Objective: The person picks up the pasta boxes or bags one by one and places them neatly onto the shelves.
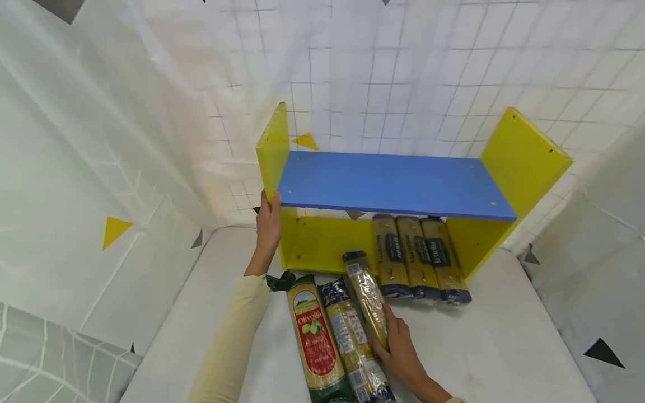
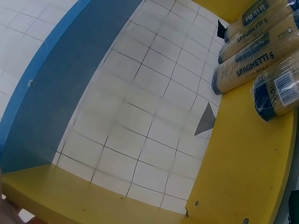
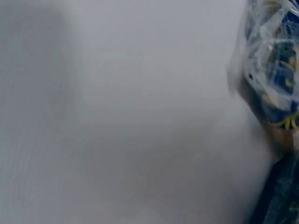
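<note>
My right hand (image 1: pixel 400 354) grips the lower end of a spaghetti pack (image 1: pixel 369 296) with a dark blue cap end. That pack slants with its far end over the front of the shelf's yellow bottom board (image 1: pixel 327 238); in the left wrist view its barcode end (image 2: pixel 275 88) shows there. My left hand (image 1: pixel 269 224) holds the yellow left side panel (image 1: pixel 274 151) of the shelf just below the blue board (image 1: pixel 393 182). Several spaghetti packs (image 1: pixel 414 254) lie side by side at the right on the bottom board, their near ends jutting past its front edge.
On the white table (image 1: pixel 484 347), in front of the shelf, lie a green-ended Olivoilà pasta pack (image 1: pixel 316 336) and a pasta pack with blue ends (image 1: pixel 350 336). The yellow right side panel (image 1: pixel 524 162) rises beside the stored packs. White gridded sheeting (image 1: pixel 363 73) hangs behind.
</note>
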Available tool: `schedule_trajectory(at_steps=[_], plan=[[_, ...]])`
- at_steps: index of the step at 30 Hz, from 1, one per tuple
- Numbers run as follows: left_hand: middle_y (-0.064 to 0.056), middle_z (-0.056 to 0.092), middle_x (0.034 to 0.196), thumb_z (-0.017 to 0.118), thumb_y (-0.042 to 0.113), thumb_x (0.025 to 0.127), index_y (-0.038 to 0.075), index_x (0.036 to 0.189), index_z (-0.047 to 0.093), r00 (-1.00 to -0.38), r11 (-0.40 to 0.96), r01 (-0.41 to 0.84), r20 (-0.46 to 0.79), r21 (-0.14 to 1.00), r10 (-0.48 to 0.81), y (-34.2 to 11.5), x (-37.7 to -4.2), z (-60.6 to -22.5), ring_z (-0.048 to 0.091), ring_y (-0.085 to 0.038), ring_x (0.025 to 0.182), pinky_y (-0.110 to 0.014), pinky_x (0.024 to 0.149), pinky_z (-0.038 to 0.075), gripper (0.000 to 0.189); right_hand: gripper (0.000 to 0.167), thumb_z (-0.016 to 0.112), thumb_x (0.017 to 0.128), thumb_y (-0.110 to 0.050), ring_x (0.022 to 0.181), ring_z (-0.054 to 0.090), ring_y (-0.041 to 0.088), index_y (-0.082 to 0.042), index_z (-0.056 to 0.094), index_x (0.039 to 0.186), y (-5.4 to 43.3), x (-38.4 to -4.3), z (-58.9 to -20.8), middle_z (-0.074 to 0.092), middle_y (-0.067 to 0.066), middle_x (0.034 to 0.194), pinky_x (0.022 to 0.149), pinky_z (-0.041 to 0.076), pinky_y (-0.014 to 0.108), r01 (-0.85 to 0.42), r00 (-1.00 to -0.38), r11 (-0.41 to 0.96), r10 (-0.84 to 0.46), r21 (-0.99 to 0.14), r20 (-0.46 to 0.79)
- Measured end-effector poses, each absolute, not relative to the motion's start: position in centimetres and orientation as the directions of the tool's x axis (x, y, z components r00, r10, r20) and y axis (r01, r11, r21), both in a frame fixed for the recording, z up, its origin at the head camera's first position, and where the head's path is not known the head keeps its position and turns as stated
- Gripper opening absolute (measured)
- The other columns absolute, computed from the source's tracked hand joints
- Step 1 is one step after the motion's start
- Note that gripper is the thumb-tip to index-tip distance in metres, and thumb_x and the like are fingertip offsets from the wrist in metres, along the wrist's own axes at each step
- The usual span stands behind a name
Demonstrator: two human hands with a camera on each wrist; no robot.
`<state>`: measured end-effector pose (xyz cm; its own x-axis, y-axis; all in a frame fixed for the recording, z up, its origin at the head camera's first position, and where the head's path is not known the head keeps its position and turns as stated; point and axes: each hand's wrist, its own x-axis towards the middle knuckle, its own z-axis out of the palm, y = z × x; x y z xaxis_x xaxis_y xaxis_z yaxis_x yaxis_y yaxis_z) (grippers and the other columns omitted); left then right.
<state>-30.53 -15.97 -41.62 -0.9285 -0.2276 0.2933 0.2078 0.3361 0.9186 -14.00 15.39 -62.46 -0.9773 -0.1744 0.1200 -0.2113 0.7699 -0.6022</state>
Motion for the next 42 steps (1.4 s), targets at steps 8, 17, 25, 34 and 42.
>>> schedule_trajectory(at_steps=[8,17,25,34,42], plan=[[-0.005,0.044,0.086,0.033,0.039,0.112,0.014,0.156,0.035,-0.929,0.328,0.227,0.305,0.917,-0.211,-15.6,-30.6,-41.9,0.033,-0.02,0.066,-0.035,0.066,0.033,0.05,0.067,0.056,0.104,-0.013,0.114,0.054,0.033,-0.001,0.022,0.161,14.4,-13.2,-62.0,0.052,0.026,0.129,0.085,0.047,0.049,-0.193,-0.98,0.736,-0.109,-0.649,0.168],[-0.01,0.048,0.091,0.032,0.04,0.112,0.014,0.156,0.034,-0.93,0.332,0.227,0.305,0.915,-0.205,-15.3,-30.6,-41.8,0.034,-0.02,0.066,-0.035,0.067,0.034,0.051,0.062,0.047,0.109,-0.019,0.116,0.052,0.042,-0.001,0.02,0.162,12.8,-16.3,-59.6,0.046,0.032,0.138,0.088,0.045,0.057,-0.139,-0.982,0.672,-0.002,-0.727,0.187],[-0.01,0.048,0.091,0.033,0.039,0.113,0.014,0.155,0.035,-0.925,0.337,0.212,0.3,0.917,-0.234,-15.9,-30.0,-41.9,0.033,-0.021,0.067,-0.037,0.068,0.033,0.049,0.064,0.055,0.105,-0.018,0.116,0.054,0.043,0.001,0.026,0.159,11.2,-17.7,-59.3,0.045,0.035,0.14,0.087,0.048,0.055,-0.013,-0.994,0.639,0.077,-0.769,0.081],[-0.02,0.055,0.103,0.034,0.036,0.113,0.01,0.153,0.037,-0.916,0.338,0.231,0.321,0.913,-0.241,-16.0,-30.3,-41.6,0.038,-0.023,0.074,-0.038,0.074,0.036,0.048,0.083,0.067,0.099,-0.036,0.136,0.047,0.054,-0.007,0.022,0.163,12.8,-17.5,-59.0,0.036,0.033,0.155,0.103,0.043,0.069,-0.062,-0.997,0.644,-0.068,-0.762,0.023],[-0.023,0.054,0.103,0.034,0.035,0.113,0.011,0.154,0.036,-0.911,0.338,0.245,0.335,0.909,-0.239,-15.9,-30.4,-41.6,0.036,-0.022,0.072,-0.038,0.073,0.035,0.048,0.1,0.083,0.085,-0.039,0.134,0.053,0.043,-0.021,0.024,0.164,15.5,-17.1,-60.1,0.039,0.021,0.159,0.098,0.052,0.059,-0.241,-0.958,0.72,-0.283,-0.651,0.042]])
